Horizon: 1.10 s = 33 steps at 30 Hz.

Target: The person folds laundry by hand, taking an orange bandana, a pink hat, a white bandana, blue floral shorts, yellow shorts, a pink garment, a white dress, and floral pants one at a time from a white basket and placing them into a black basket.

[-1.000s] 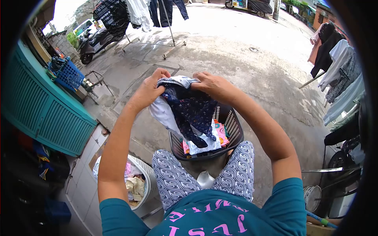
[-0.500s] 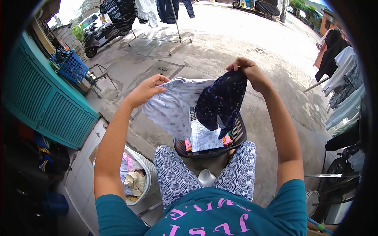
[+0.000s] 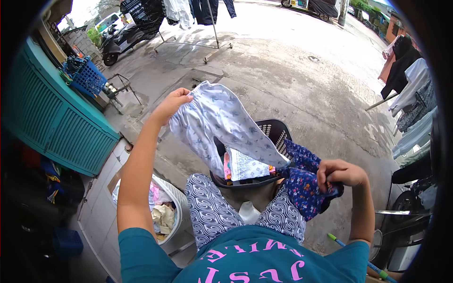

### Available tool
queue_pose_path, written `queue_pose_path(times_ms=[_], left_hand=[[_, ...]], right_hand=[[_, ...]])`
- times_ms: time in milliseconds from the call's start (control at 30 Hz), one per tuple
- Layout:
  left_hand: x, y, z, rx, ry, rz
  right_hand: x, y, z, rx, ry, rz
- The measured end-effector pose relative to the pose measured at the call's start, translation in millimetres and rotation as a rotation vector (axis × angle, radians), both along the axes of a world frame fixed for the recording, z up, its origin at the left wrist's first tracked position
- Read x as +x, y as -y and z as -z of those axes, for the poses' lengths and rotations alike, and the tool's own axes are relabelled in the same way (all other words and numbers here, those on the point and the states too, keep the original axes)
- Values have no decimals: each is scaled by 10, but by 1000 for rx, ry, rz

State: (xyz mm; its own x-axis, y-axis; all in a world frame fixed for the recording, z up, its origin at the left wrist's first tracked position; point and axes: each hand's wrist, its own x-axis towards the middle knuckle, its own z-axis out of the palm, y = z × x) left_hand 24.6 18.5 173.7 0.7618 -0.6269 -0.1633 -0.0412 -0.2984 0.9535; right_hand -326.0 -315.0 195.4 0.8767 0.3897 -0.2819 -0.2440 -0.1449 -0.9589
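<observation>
My left hand (image 3: 173, 104) pinches the waistband of white pants (image 3: 217, 115) with a small blue-grey print, and their two legs spread down over the dark laundry basket (image 3: 271, 128). Over by my right knee, my right hand (image 3: 342, 174) is closed on a bunched navy floral garment (image 3: 306, 188), part of which drapes against my thigh. Inside the basket, a folded white patterned cloth (image 3: 247, 166) lies on top of pink fabric. The pants hide part of the basket.
To my left stands a white basket (image 3: 177, 193) of crumpled clothes (image 3: 163, 217). A blue basket (image 3: 87, 78) is beside the teal louvered doors (image 3: 61, 113). Clothes hang on racks ahead and at right (image 3: 406, 85). A green-and-blue pole (image 3: 373, 269) lies at lower right.
My right hand has moved down and right with the navy floral garment, separating it from the white pants. The pants now hang from my left hand alone, which stays nearly in place.
</observation>
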Motion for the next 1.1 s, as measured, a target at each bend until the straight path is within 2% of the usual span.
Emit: queue_pose_path(times_ms=[33, 100, 133, 167, 233, 300, 367, 433, 467, 500, 567, 600, 633, 700, 733, 767, 833, 867, 1000, 1100], left_hand=[[-25, 40, 9, 1, 6, -6], [-134, 223, 37, 94, 111, 167], [-207, 322, 27, 91, 115, 172], [-288, 420, 19, 98, 82, 269], [-521, 591, -64, 106, 54, 382], [-803, 711, -252, 191, 174, 511], [-953, 741, -412, 224, 218, 575], [-1049, 703, -561, 242, 259, 584], [-1036, 662, -555, 202, 281, 573], [-996, 604, -524, 208, 296, 573], [-910, 483, -471, 122, 419, 591], [-898, 432, -496, 232, 599, 606], [-860, 398, -478, 232, 602, 605], [-827, 366, -422, 445, 869, 491], [-817, 360, -436, 450, 896, 458], [-821, 372, -434, 446, 883, 461], [-845, 443, -506, 392, 488, 304], [-736, 446, -417, 421, 732, 363], [-931, 633, -613, 609, 781, 242], [-912, 692, -584, 489, 788, 149]], right_hand=[[-37, -128, 339, -23, -160, -173], [-77, -421, 598, -571, -166, -518], [-20, -421, 652, -701, 30, -436], [36, -410, 657, -825, 225, -348], [436, -499, 362, -592, 468, 35], [829, -572, 228, -610, 880, 264], [1202, -630, 195, -860, 1110, 323], [1592, -603, 332, -619, 924, 228], [1715, -577, 299, -456, 603, 141], [1841, -543, 394, -454, 619, 147], [2079, -474, 596, 80, 436, 264], [2063, -470, 492, 78, 392, 306], [2048, -499, 406, 78, 395, 305], [2029, -584, 312, 29, 399, 527], [2019, -600, 329, -33, 534, 573], [1985, -633, 342, -37, 521, 573], [1914, -700, 306, -121, 686, 666], [1879, -725, 314, -117, 713, 696], [1713, -920, 330, -230, 761, 819], [1649, -1163, 451, -143, 873, 826]])
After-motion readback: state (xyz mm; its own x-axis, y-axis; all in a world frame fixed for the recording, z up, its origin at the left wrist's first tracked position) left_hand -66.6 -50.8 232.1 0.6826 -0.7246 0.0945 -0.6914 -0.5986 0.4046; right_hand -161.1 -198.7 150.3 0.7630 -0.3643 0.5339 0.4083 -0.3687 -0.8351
